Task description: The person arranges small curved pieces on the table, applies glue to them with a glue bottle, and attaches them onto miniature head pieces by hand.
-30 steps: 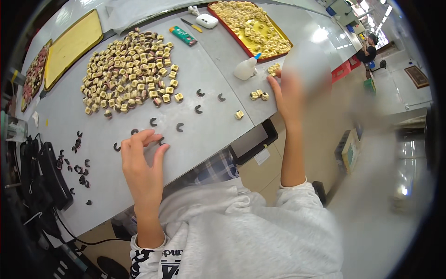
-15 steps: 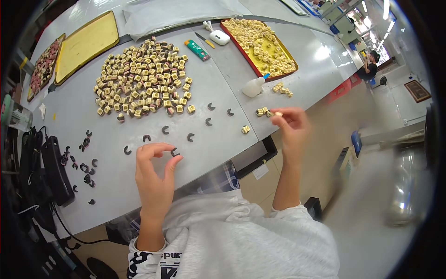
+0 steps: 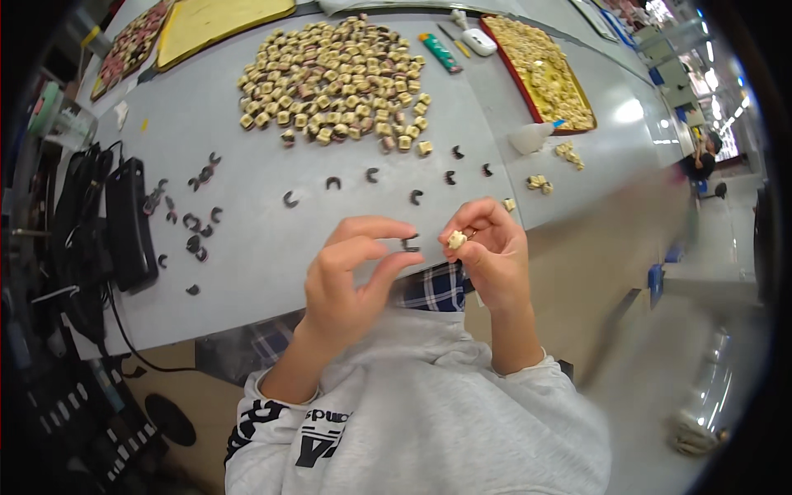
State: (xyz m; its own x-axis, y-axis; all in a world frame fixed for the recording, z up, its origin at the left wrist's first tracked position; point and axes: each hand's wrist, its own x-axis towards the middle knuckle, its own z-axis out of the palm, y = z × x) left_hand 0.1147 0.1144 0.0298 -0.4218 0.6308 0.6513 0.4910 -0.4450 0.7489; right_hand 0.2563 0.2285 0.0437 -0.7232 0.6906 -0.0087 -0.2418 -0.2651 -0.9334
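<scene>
Between thumb and fingertips, my left hand (image 3: 351,268) pinches a small dark U-shaped piece (image 3: 410,242). My right hand (image 3: 495,247) grips a small cream-coloured block (image 3: 456,239) close beside it; the two parts are a short gap apart. Several loose dark U-shaped pieces (image 3: 372,175) lie spread on the grey table (image 3: 272,247) beyond my hands. One more cream block (image 3: 509,204) sits just past my right hand, and a small group of cream pieces (image 3: 539,184) lies a little farther off.
A large heap of cream-and-dark pieces (image 3: 330,78) covers the table's far middle. A red-rimmed tray (image 3: 577,115) of cream pieces stands far right, near a white squeeze bottle (image 3: 528,139). At left are a black device (image 3: 129,223) and cables. A yellow tray (image 3: 214,29) lies far left.
Both hands have come together near the table's front edge. My right hand moved left and inward with a cream block; my left hand moved right with the dark piece. The view has shifted.
</scene>
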